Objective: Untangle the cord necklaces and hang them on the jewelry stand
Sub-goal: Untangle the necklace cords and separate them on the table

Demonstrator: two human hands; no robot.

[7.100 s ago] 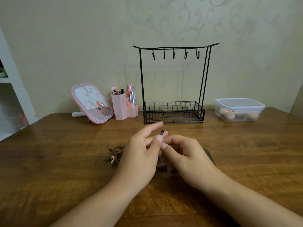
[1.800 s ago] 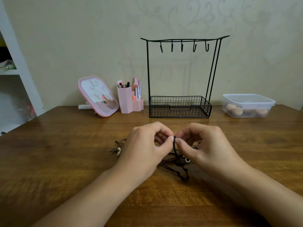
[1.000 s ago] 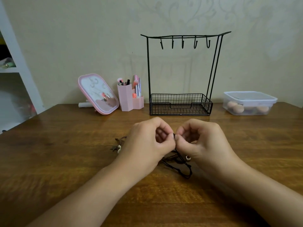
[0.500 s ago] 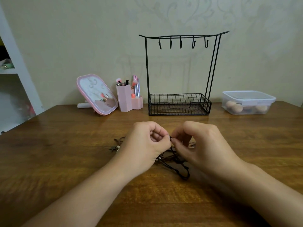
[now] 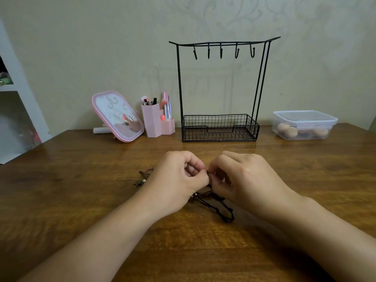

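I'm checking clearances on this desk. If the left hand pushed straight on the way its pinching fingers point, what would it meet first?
The left hand points right, so it would likely meet the right hand first: their fingertips already nearly touch around the cord necklaces. Depth is hard to judge.

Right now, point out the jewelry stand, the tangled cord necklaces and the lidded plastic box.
jewelry stand (image 5: 179, 88): head view, on its left upright post.
cord necklaces (image 5: 224, 215): head view, on the dark loop lying on the table.
plastic box (image 5: 304, 117): head view, on its clear lid.
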